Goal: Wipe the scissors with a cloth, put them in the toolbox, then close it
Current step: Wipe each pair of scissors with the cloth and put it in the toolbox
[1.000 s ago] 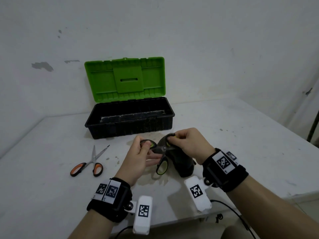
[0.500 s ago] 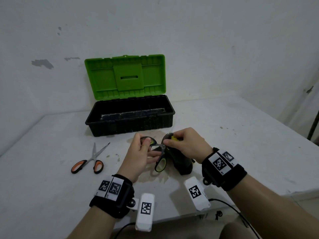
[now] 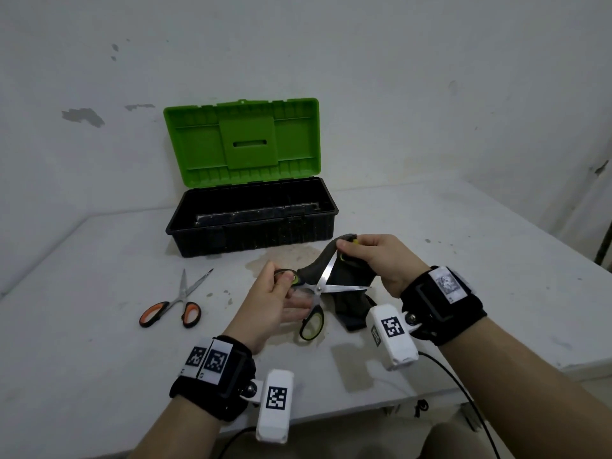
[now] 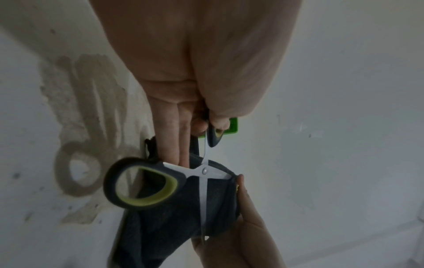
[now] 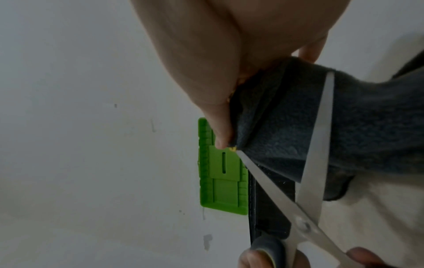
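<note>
My left hand [image 3: 278,293] pinches one grey-and-lime handle loop of the scissors [image 3: 318,288], whose steel blades are spread wide apart above the table. The other handle loop [image 4: 142,183] hangs free. My right hand [image 3: 371,256] pinches a dark grey cloth [image 3: 347,276] around the tip of one blade; the cloth [image 5: 358,116] drapes behind both blades. The toolbox [image 3: 251,223] stands behind my hands, black tub showing, green lid [image 3: 243,142] upright against the wall.
A second pair of scissors [image 3: 174,303] with orange handles lies on the white table [image 3: 82,359] to the left. A brownish stain [image 3: 284,256] marks the table in front of the toolbox. Cables hang past the near table edge.
The blades have swung wide apart. My right hand has slid the cloth outward and up along one blade to its tip. My left hand keeps its hold on the handle.
</note>
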A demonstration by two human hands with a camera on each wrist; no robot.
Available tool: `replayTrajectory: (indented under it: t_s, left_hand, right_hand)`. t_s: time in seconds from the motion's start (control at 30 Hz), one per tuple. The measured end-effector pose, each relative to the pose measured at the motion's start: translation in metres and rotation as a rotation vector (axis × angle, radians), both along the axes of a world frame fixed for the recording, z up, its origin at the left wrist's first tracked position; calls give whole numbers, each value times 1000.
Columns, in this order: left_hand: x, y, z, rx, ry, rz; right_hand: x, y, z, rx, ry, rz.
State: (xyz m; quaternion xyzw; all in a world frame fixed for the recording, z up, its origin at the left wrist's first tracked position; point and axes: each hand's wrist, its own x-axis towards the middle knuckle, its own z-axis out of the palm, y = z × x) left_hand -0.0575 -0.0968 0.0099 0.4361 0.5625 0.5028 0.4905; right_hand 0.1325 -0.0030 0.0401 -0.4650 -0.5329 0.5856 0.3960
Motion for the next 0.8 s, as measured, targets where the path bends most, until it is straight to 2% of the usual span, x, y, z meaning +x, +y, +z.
replayTrajectory:
  t_s: [0.17,0.4,0.57,0.8]
  left_hand:
    - [2,4,2,15,21,33]
    - [1,6,8,17,123,-41]
    - [-1,4,10,9,83,-63]
    - [-1,4,4,-9,86,-17]
  right_hand:
    - [0,-9,-15,-9,-83,95]
    - [-4,-5,-15,-55,-204,181]
    - [-5,-6,-13,-59,-113,143]
    - [8,4,-7,-61,78,-24]
